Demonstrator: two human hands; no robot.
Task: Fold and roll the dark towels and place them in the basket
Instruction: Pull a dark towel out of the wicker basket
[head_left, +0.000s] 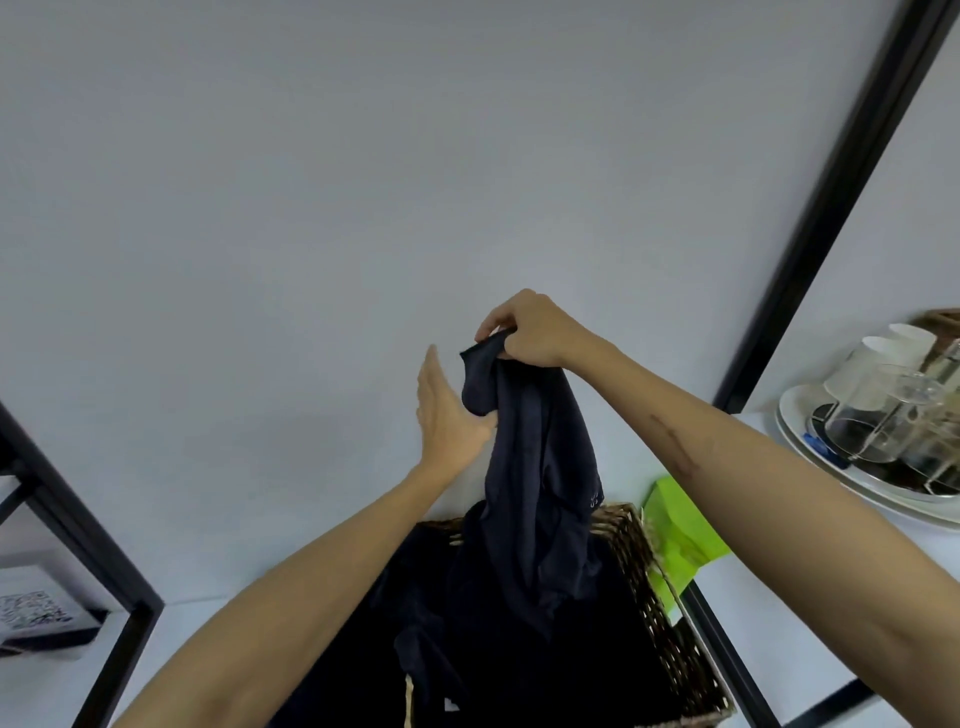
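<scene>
While the right hand (530, 332) pinches the dark towel (524, 467) aloft, the left hand (447, 415) touches it, fingers straight.

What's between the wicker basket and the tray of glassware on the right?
Head view: a bright green box beside the dark wicker basket, then bare white counter up to the white tray.

plain pale grey wall (363, 182) fills most of the view, lit flat and even. a black frame post (831, 208) runs diagonally up the right side, and another black frame (78, 519) sits low on the left. white worktop (779, 623) on the right carries a white plate (810, 441) stacked with glasses (893, 410) and white cups (883, 358), plus a bright green box (680, 530).
</scene>
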